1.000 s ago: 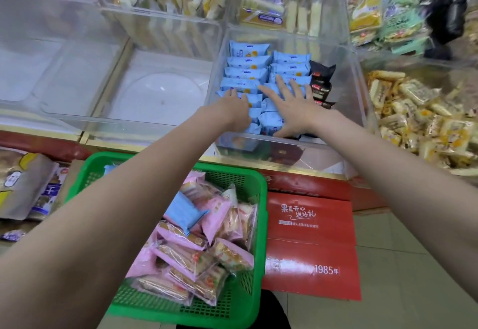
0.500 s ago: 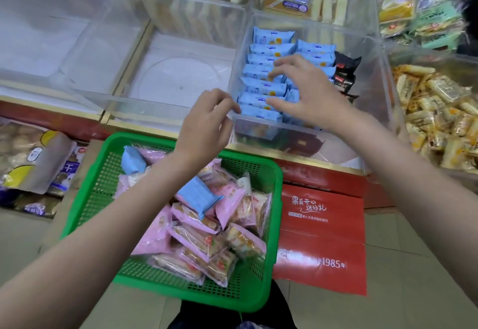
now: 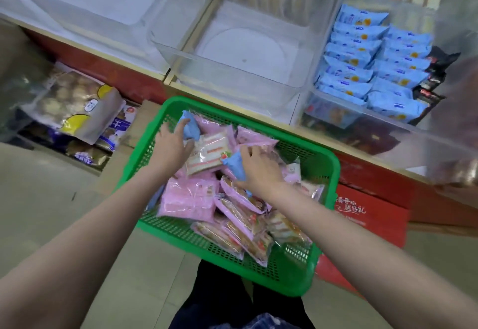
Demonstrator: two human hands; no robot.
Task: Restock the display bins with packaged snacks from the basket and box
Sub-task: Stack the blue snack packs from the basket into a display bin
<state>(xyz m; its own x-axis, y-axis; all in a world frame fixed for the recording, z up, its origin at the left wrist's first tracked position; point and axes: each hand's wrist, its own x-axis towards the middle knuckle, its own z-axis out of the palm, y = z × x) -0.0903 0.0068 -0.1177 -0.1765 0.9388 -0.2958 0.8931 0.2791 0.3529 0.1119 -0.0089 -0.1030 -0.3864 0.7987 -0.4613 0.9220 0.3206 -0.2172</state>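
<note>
**Both hands down in the basket, each on a blue packet**

Head view: your left hand (image 3: 172,145) reaches into the far left corner of the green perforated plastic basket (image 3: 320,186), fingers curled onto a small blue wrapped snack packet (image 3: 190,126) that lies just beyond your fingertips, against the basket's far wall. Your right hand (image 3: 258,170) sits near the basket's middle, fingers and thumb closed round a second blue wrapped packet (image 3: 235,164), which sticks out on the thumb side. Between your two hands lies a clear-and-pink packet of layered cake (image 3: 207,152), touching both. Under and nearer to you than both hands are heaped pink wrapped cake packets (image 3: 188,199).

Beyond your right hand, well apart from it, stands the clear plastic display bin (image 3: 333,119) with two rows of matching blue packets (image 3: 362,70); a few black packets (image 3: 437,70) sit at its right side. Straight beyond your left hand is another clear bin (image 3: 232,70). Off to the left of your left hand lies a large silver-and-yellow bag (image 3: 77,106).
</note>
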